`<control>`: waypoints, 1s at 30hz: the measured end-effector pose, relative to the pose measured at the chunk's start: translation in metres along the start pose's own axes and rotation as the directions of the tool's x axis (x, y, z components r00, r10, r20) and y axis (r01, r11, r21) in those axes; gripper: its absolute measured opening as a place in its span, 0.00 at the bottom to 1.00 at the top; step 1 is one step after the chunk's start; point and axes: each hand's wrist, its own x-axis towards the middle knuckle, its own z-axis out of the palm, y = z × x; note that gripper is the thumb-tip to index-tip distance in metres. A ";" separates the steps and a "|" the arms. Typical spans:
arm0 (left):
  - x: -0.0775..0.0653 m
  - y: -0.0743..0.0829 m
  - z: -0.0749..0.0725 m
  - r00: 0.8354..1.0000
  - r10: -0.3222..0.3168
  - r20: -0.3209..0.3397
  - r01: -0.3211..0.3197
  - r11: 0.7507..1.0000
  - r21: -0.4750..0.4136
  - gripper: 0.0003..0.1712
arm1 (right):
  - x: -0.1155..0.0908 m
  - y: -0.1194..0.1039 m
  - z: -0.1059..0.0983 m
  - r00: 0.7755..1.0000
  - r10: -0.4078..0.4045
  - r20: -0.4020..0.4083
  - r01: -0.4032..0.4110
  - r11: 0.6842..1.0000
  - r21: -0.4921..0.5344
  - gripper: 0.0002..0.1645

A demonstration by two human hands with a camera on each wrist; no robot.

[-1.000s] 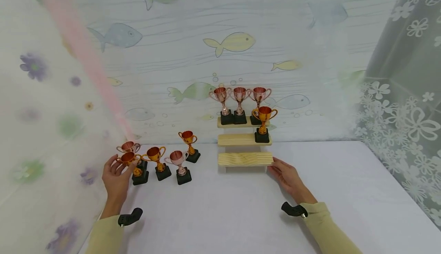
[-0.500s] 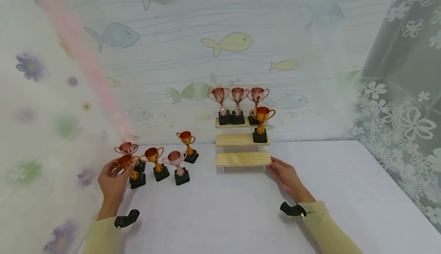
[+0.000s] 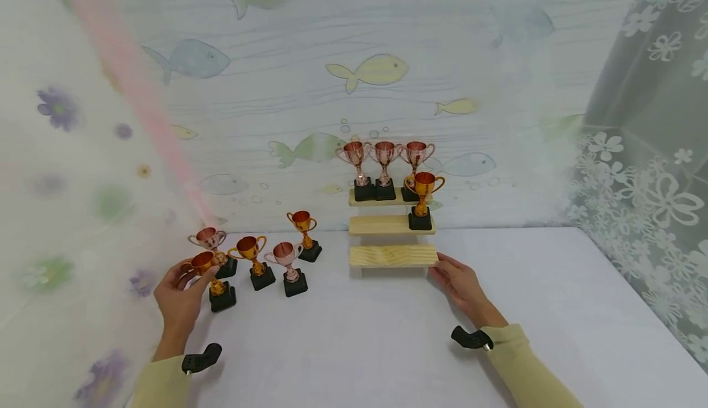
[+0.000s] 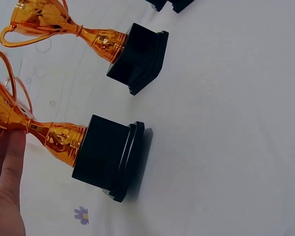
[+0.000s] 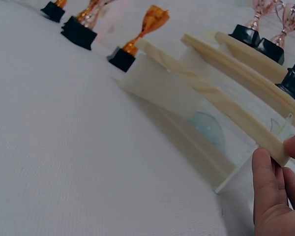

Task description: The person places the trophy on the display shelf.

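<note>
At the left of the frame, the left hand has its fingers curled round the bowl of a gold cup, thumb on the bowl's right side, the wrist below and the forearm rising from the lower left corner. The cup stands nearly upright over the bench, though whether its black base touches the cloth or hangs just above is hard to tell. At centre right, the right hand pinches the right end of the rack's lowest plank between thumb and fingers, its forearm slanting in from the lower right; the right wrist view shows the thumb against the plank and the fingers under its end. Each wrist carries a black mount beside a yellow sleeve. Left of centre, near the left hand, are a pink cup just behind the held one, a second gold cup to its right, then another pink cup, and a third gold cup farther back. Three pink cups line the top plank, and one more gold cup stands at the right end of the middle plank.
</note>
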 end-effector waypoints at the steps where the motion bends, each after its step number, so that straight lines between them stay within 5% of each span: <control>1: -0.001 0.000 0.000 1.000 0.004 -0.004 -0.004 1.000 0.000 0.30 | 0.000 0.000 0.000 1.000 0.002 0.000 -0.002 1.000 -0.005 0.34; 9: -0.015 0.006 -0.008 0.999 0.036 -0.036 -0.039 0.996 -0.082 0.26 | 0.000 0.001 0.000 1.000 0.002 0.014 -0.002 1.000 -0.003 0.34; 16: -0.042 0.030 -0.003 0.999 0.044 -0.024 -0.047 0.987 -0.156 0.24 | -0.001 0.000 0.001 1.000 -0.002 0.005 0.002 1.000 0.012 0.34; 22: -0.070 0.046 0.017 0.988 0.102 0.119 -0.072 0.970 -0.233 0.24 | -0.002 0.001 0.000 1.000 0.001 -0.006 -0.001 1.000 0.021 0.34; 30: -0.102 0.063 0.066 0.937 0.168 0.305 -0.111 0.974 -0.197 0.24 | -0.002 0.002 0.001 1.000 -0.007 -0.011 0.007 1.000 0.021 0.33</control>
